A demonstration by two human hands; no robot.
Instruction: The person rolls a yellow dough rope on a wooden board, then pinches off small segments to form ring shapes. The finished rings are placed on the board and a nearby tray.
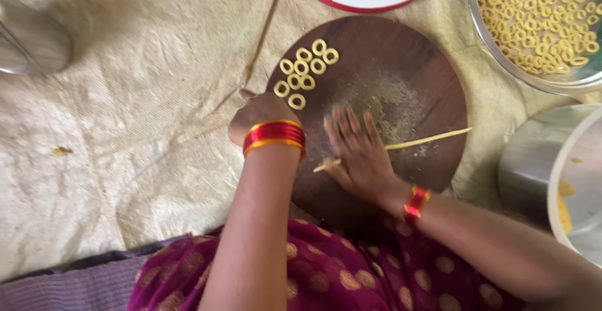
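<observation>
9 dough rings (303,69) beside left hand (258,118); right hand (359,154) flat on strand (419,140).

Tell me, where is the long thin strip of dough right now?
In the head view, the dough strip lies across the round wooden board, right of centre, its near end under the flat right hand.

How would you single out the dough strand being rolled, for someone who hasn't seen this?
Start at the round dark wooden board in the middle of the cloth-covered floor. Under the flat right hand lies a long thin pale dough strand, its end running out toward the board's right edge. The other dough on the board is small closed rings clustered near the left hand; this is the only straight piece.
</observation>
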